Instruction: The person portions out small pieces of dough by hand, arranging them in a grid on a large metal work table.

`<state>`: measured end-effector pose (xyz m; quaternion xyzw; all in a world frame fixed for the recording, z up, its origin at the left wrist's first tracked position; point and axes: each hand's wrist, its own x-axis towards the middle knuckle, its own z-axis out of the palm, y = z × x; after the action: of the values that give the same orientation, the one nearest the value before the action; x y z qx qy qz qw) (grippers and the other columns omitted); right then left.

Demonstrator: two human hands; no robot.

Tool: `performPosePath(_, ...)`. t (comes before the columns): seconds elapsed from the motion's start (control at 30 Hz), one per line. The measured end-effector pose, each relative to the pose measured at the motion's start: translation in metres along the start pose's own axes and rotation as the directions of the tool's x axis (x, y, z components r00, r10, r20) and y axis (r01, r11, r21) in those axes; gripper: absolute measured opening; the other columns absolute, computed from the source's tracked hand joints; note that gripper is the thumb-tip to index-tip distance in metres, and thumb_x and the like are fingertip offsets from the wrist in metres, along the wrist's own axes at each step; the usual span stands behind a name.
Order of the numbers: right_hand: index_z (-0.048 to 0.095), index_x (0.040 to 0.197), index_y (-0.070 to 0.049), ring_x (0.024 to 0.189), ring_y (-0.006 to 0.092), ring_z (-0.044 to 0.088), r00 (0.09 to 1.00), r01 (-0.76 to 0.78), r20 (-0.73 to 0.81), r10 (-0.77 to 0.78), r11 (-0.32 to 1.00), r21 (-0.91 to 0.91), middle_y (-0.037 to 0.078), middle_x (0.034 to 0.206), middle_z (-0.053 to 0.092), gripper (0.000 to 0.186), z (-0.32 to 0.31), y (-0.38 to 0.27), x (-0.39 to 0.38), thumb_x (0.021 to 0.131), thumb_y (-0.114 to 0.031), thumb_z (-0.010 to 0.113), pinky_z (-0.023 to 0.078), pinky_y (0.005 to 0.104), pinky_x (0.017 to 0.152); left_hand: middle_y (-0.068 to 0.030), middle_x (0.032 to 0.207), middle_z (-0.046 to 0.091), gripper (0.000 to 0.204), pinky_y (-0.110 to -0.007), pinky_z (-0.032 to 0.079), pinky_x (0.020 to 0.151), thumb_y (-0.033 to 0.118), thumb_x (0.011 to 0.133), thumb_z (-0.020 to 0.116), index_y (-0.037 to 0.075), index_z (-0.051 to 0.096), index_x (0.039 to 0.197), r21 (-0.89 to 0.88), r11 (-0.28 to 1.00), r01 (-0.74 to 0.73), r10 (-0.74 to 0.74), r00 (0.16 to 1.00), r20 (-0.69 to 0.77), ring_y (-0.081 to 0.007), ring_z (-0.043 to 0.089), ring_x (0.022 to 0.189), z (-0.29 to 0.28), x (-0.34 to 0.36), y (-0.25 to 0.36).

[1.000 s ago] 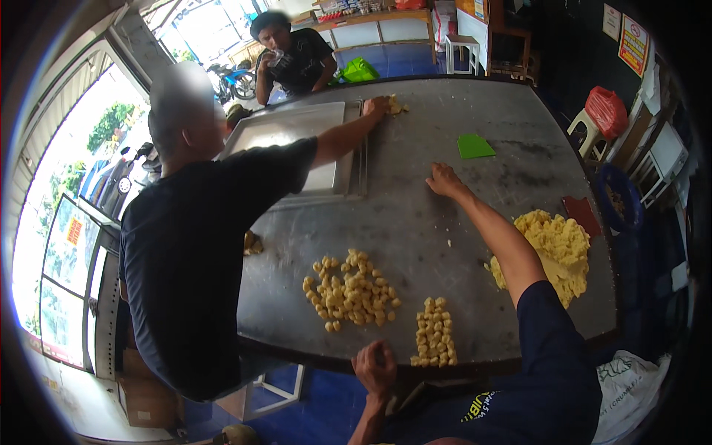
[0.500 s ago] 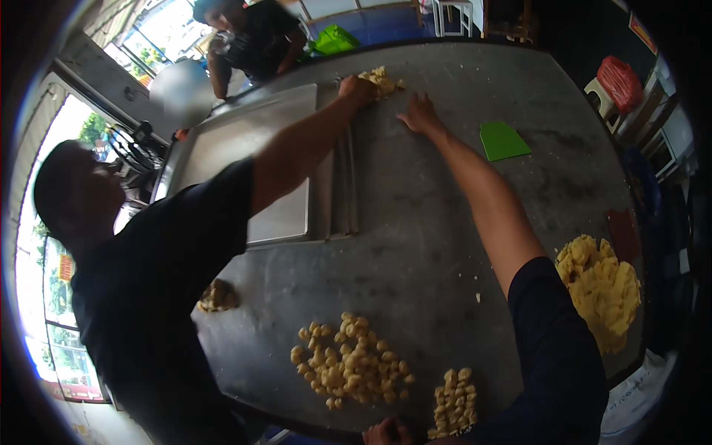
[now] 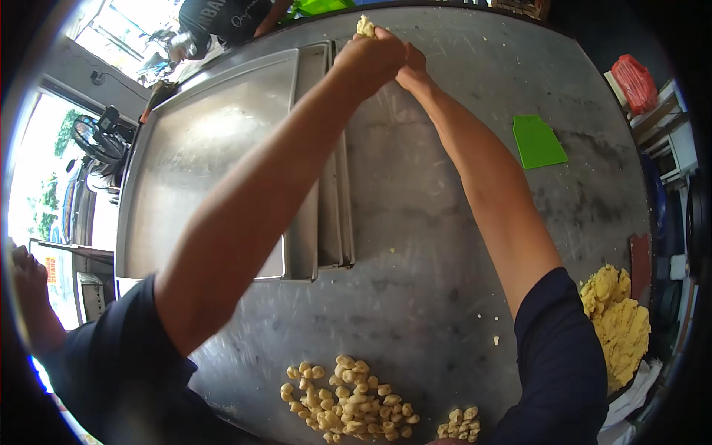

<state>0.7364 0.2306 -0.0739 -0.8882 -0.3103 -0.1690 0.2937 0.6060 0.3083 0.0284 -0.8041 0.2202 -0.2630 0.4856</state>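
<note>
Right-hand fingers near dough lump, pale yellow, rough, uneven

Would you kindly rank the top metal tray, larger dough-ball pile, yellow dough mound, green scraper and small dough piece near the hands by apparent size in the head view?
Top metal tray
Larger dough-ball pile and yellow dough mound: too alike to rank
Green scraper
Small dough piece
</note>
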Motion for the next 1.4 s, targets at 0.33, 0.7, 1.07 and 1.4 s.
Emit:
performPosePath(0.33,0.068,0.121,-0.005,0.101,0.0237,0.068,0.807,-0.537,0.459,0.372,0.137,0.832,0.01,0.11,0.071,0.03,-0.098,0.017,-0.032,0.092,-0.013,0.068,0.057,0.0404,0.093,-0.014,0.092,0.065,0.026,-0.041,0.047,0.08,0.02,0.078,0.065,0.005,0.064,0.099,-0.226,0.088,0.97,-0.659,0.227,0.717,-0.0315,0.063,0.087,-0.505,-0.249,0.201)
performPosePath(0.7,0.063,0.119,0.003,0.099,0.0178,0.066,0.702,-0.712,0.712,-0.007,-0.009,0.702,0.01,0.109,0.066,0.028,-0.296,-0.064,-0.298,0.093,-0.005,0.067,0.058,0.0343,0.093,-0.0061,0.084,0.067,0.008,-0.041,0.044,0.075,0.017,0.085,0.062,0.011,0.064,0.09,-0.221,-0.248,0.943,-0.641,0.011,0.768,-0.0282,0.063,0.081,-0.612,-0.266,0.27)
performPosePath(1.07,0.058,0.137,-0.009,0.119,0.0325,0.06,0.93,0.183,0.27,-0.249,0.952,0.246,0.017,0.137,0.058,0.052,-0.318,-0.061,-0.494,0.087,-0.012,0.07,0.051,0.0383,0.095,-0.0041,0.08,0.067,0.008,-0.041,0.043,0.074,0.017,0.083,0.065,0.012,0.063,0.088,-0.314,-0.278,0.908,-0.734,0.01,0.679,-0.0261,0.064,0.081,-0.613,-0.273,0.278)
performPosePath(1.4,0.069,0.119,-0.004,0.084,0.0379,0.064,0.972,0.223,0.069,-0.223,0.975,0.007,0.018,0.087,0.065,0.029,-0.302,-0.063,-0.503,0.09,-0.008,0.066,0.053,0.0425,0.074,-0.0026,0.075,0.065,0.009,-0.039,0.044,0.075,0.019,0.084,0.065,0.012,0.063,0.089,-0.263,-0.29,0.92,-0.709,-0.022,0.704,-0.0238,0.065,0.078,-0.617,-0.273,0.277)
